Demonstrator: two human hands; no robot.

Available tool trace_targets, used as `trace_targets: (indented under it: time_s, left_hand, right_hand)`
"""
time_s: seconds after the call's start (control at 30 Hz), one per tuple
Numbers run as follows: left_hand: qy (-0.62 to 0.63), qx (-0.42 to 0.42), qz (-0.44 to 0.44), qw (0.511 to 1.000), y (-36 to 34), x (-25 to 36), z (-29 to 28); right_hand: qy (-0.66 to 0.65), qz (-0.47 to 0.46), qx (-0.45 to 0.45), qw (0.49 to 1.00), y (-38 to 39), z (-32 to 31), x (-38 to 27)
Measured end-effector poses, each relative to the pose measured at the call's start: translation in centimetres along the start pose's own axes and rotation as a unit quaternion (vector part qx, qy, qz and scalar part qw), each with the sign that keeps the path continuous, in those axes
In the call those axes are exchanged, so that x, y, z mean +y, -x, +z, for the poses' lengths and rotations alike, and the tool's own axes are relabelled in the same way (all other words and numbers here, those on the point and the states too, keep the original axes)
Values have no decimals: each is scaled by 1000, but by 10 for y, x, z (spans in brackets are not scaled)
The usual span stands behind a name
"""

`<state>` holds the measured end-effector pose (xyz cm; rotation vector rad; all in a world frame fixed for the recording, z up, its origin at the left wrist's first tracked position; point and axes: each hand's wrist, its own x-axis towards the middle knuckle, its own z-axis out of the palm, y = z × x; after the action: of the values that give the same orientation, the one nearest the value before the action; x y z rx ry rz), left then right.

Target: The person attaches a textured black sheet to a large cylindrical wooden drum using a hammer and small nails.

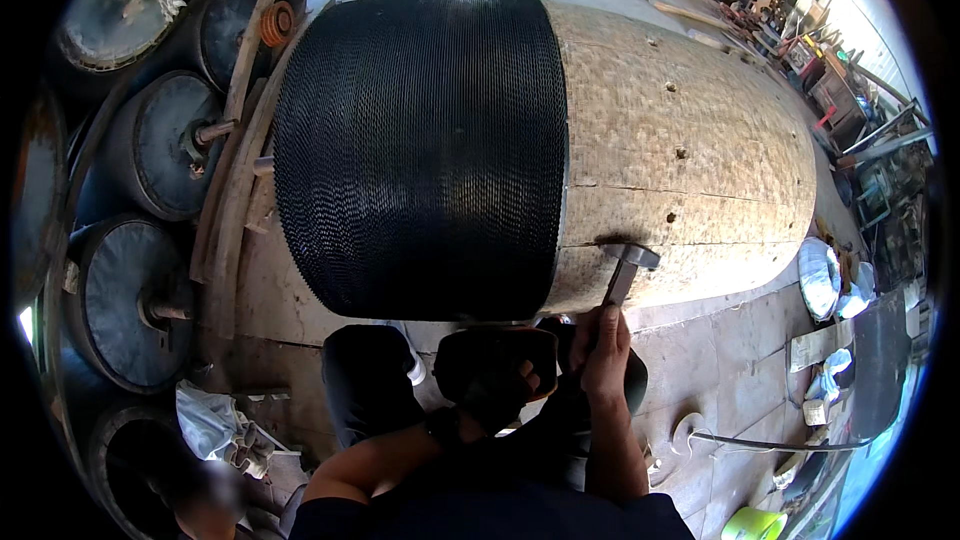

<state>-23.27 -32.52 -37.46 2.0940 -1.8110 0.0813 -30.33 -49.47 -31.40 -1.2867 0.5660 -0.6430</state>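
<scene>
The right hand (604, 350) grips a hammer (619, 285) by its handle, the head at the near side of a large wooden drum (690, 150). The drum lies on its side before the person, its left part wrapped in black ridged sheeting (420, 150). The left hand (497, 392), dark-gloved with bare fingertips, is at a dark open container (455, 352) between the knees; whether it grasps anything, and what the container holds, I cannot tell. On the floor at right sit bulging white plastic bags (818, 278), contents unclear, and a lime-yellow bucket (755, 524).
</scene>
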Motion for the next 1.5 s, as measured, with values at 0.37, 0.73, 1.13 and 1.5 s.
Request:
trace_targets:
  time_s: [0.37, 0.73, 1.13, 1.5]
  left_hand:
    - [-25, 372, 50, 927, -57, -72, -77]
    - [-91, 461, 90, 878, -111, -136, -139]
    - [-145, 495, 85, 853, -116, -132, -145]
    - [-143, 472, 71, 867, -112, -136, -140]
  right_hand:
    - [303, -188, 68, 932, 15, 9, 2]
    - [300, -301, 73, 902, 21, 18, -12]
    - [648, -244, 35, 720, 8, 9, 17]
    - [495, -140, 96, 852, 8, 21, 15]
